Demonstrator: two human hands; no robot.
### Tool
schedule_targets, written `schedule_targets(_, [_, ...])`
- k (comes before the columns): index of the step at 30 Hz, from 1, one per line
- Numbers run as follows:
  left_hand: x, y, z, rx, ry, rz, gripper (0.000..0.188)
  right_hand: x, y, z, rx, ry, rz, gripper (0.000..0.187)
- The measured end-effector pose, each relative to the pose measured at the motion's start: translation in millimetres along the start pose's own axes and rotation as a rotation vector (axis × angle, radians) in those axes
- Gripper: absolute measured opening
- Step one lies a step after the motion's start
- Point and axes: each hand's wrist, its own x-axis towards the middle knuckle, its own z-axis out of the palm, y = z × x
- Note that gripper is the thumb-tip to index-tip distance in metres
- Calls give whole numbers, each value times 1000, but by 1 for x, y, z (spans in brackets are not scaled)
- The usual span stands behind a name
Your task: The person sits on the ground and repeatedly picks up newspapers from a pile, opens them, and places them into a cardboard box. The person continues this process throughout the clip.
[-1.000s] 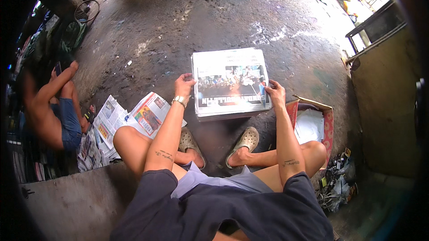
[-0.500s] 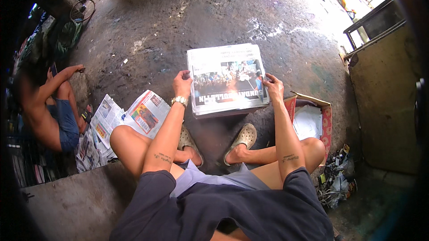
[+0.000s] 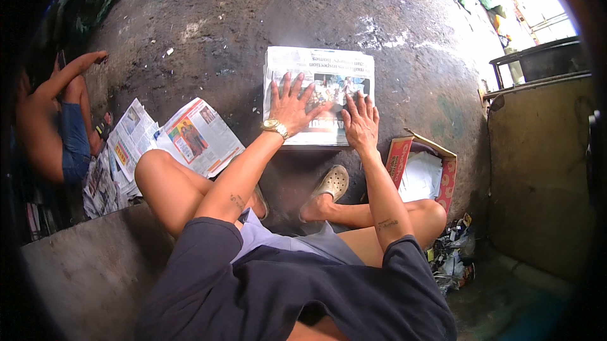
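Note:
A squared stack of newspapers [image 3: 325, 61] lies in front of my feet, its top sheet printed with a large photo. My left hand [image 3: 291, 105] rests palm down on the stack's left side, fingers spread, a gold-coloured watch [image 3: 275, 128] on its wrist. Flat on the right part of the same sheet lies my right hand [image 3: 361, 124], its fingers stretched out. Neither hand grips anything. The two hands cover part of the photo and the lower print.
To my left are loose newspapers [image 3: 205, 142], and beyond them another person [image 3: 47, 119] sits low. A red cardboard box [image 3: 450, 179] holding white paper stands by my right knee. Plastic scraps [image 3: 454, 259] lie behind it. A brown panel [image 3: 537, 170] stands at the right.
Both hands have moved from the stack's side edges inward onto its top, fingers now spread flat. The whole view has shifted slightly.

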Motion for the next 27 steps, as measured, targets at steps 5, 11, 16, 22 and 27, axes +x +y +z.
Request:
schedule_targets(5, [2,4,-3,-51,2,-12,79,3,3,-1,-4,-58,17,51])
schedule_targets(11, [-22,30,-23,-234,213,-127,71,35,-20,-24,73,2,-110,47])
schedule_targets(16, [-54,45,-6,-253,90,-181,68,120,-116,-24,144,-53,-495,46])
schedule_targets(22, [-56,44,-10,-177,-20,-193,68,151,-164,23,-95,-312,-339,50])
schedule_targets(27, [-55,49,-5,-195,8,-202,71,169,-153,13,-125,-403,-361,52])
